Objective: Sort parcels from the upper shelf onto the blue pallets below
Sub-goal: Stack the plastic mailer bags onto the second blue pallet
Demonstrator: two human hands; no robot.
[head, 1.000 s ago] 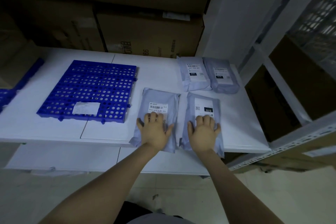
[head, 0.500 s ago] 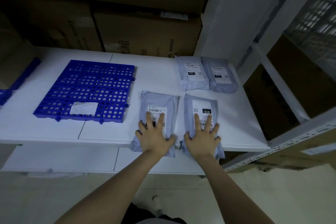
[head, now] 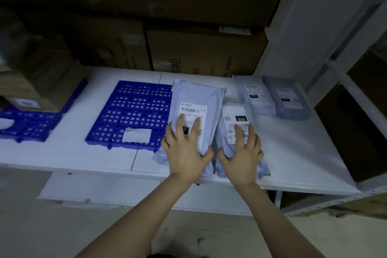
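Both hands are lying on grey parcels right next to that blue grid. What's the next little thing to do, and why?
Probably slide the left parcel sideways onto the blue pallet. The left hand lies flat on it, its edge already reaches the pallet's side, and the pallet holds only a paper label.

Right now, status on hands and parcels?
Left hand flat on left parcel, far end raised. Right hand flat on right parcel. Blue pallet bare, nothing blocking.
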